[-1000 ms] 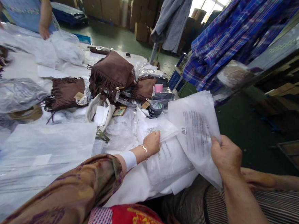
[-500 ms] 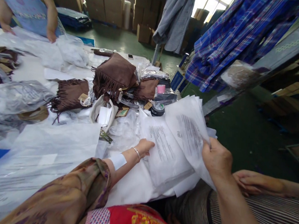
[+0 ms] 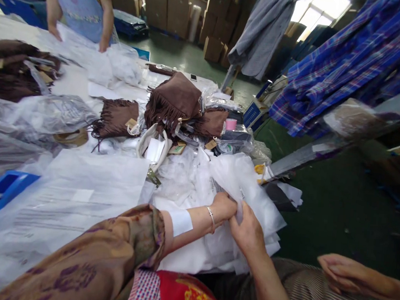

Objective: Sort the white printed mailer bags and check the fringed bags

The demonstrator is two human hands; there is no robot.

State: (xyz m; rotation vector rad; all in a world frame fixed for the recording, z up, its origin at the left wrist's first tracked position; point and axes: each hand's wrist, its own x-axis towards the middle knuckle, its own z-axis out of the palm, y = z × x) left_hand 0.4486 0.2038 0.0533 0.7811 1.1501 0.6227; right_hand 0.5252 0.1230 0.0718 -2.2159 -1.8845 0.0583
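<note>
Plastic bags (image 3: 263, 204) lie in front of me along the near edge of the table (image 3: 73, 81). My left hand (image 3: 224, 206) and right hand (image 3: 248, 229) meet over them, both clamped on the bunched plastic; brown fringed pouches (image 3: 179, 96) sit beyond.

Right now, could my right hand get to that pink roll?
Probably yes, with a stretch: the pink roll sits beyond the plastic bags, with nothing tall between. But the right hand is gripping one of them, so its fingers would likely have to let go first.
</note>
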